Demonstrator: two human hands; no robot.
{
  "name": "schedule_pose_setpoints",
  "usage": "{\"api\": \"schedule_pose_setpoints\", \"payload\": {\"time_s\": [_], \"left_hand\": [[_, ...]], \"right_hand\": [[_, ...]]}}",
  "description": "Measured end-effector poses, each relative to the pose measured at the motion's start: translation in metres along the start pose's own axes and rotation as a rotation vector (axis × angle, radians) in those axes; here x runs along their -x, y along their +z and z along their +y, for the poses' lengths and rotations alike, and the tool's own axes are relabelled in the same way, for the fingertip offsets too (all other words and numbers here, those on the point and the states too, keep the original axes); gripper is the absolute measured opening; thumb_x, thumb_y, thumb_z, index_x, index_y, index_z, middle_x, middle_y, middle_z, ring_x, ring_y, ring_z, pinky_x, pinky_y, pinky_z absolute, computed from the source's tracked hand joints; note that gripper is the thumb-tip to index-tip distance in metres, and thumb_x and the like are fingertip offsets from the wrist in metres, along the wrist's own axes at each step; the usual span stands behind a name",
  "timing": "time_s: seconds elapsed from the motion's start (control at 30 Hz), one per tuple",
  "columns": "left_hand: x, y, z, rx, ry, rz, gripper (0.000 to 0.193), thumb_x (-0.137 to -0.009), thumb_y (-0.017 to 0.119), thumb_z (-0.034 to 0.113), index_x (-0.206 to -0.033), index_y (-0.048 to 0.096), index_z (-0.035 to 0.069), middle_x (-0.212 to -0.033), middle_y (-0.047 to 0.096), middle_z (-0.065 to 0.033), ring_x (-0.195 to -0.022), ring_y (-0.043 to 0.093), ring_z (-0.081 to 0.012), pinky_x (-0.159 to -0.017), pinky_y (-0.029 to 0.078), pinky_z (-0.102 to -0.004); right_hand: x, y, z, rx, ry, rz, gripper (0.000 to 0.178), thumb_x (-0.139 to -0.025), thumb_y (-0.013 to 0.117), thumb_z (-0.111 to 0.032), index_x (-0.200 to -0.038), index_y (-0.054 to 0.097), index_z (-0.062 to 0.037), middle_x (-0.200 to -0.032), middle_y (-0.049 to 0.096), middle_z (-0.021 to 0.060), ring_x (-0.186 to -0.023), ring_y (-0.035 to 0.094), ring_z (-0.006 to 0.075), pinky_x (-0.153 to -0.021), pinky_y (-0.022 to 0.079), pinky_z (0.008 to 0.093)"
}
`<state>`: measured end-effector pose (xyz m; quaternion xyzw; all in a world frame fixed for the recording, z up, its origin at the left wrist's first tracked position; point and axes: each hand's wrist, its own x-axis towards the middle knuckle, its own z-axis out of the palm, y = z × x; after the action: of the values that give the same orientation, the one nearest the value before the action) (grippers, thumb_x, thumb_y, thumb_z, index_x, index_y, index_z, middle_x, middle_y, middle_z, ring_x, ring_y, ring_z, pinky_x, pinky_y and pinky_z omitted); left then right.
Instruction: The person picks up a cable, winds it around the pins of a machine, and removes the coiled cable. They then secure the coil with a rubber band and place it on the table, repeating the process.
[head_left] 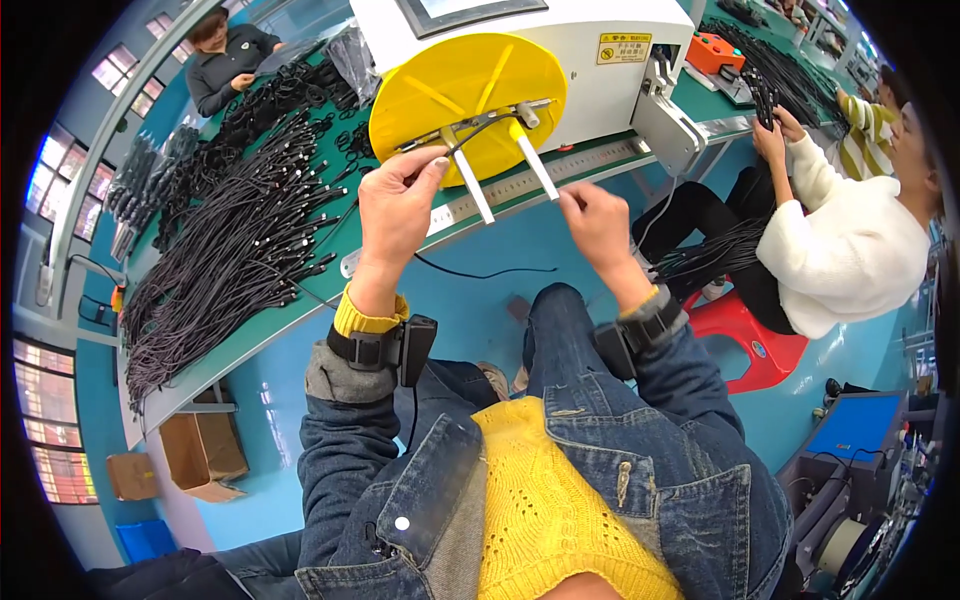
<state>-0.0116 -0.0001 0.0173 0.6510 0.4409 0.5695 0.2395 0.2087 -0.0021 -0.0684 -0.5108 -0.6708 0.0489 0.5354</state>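
My left hand (400,212) pinches a thin black cable (484,126) between thumb and forefinger, left of the white rods. That cable runs up to the metal clamp bar (468,124) across the yellow disc (410,95). Two white rods (540,172) stick out from the disc toward me. My right hand (600,225) is closed, its curled fingertips right beside the end of the right rod; what they hold, if anything, is hidden. Below my left hand, a loose black cable end (490,275) hangs out over the floor.
Black cables with metal-tipped ends (230,240) lie heaped on the green table (262,312) to the left. The white machine (600,90) carries the disc, with a steel ruler (520,185) along the table edge. A co-worker in white (850,240) sits at right near a red stool (750,330).
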Motion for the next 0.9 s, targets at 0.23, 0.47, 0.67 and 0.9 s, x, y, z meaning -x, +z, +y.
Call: {"api": "schedule_pose_setpoints", "payload": {"time_s": [0.23, 0.47, 0.67, 0.9], "left_hand": [[-0.011, -0.01, 0.0, -0.195, 0.208, -0.049, 0.019, -0.079, 0.061, 0.014, -0.091, 0.065, 0.0, -0.077, 0.067, -0.0097, -0.064, 0.058, -0.0083, -0.06, 0.045, -0.0225], [-0.003, -0.002, 0.016, -0.12, -0.025, -0.062, 0.018, -0.08, 0.058, 0.008, -0.091, 0.064, -0.005, -0.06, 0.055, 0.0026, -0.053, 0.045, -0.0038, -0.046, 0.035, -0.0199], [-0.004, -0.006, 0.004, -0.122, 0.095, -0.051, 0.019, -0.08, 0.059, 0.011, -0.092, 0.063, -0.003, -0.065, 0.058, -0.0019, -0.057, 0.05, -0.0057, -0.051, 0.039, -0.021], [0.013, 0.0, 0.002, -0.151, 0.052, 0.073, 0.019, -0.081, 0.06, 0.012, -0.098, 0.064, 0.003, -0.062, 0.06, -0.0065, -0.055, 0.051, -0.0089, -0.053, 0.041, -0.023]], "right_hand": [[0.084, -0.043, 0.033, 0.054, 0.336, -0.311, 0.014, -0.079, 0.06, -0.013, -0.078, 0.063, -0.0001, -0.061, 0.06, 0.0073, -0.054, 0.057, 0.0113, -0.052, 0.045, 0.0251], [0.114, -0.056, 0.025, -0.005, 0.502, -0.45, 0.016, -0.081, 0.058, -0.013, -0.081, 0.063, 0.0018, -0.063, 0.06, 0.0041, -0.054, 0.055, 0.0077, -0.052, 0.045, 0.0216], [0.114, -0.059, 0.02, -0.028, 0.483, -0.432, 0.017, -0.081, 0.057, -0.014, -0.08, 0.062, 0.0019, -0.062, 0.059, 0.0041, -0.054, 0.055, 0.0078, -0.051, 0.044, 0.0218], [0.122, -0.06, 0.018, -0.031, 0.444, -0.404, 0.017, -0.079, 0.056, -0.016, -0.076, 0.062, 0.0002, -0.06, 0.059, 0.0095, -0.056, 0.058, 0.0178, -0.052, 0.044, 0.0279]]}}
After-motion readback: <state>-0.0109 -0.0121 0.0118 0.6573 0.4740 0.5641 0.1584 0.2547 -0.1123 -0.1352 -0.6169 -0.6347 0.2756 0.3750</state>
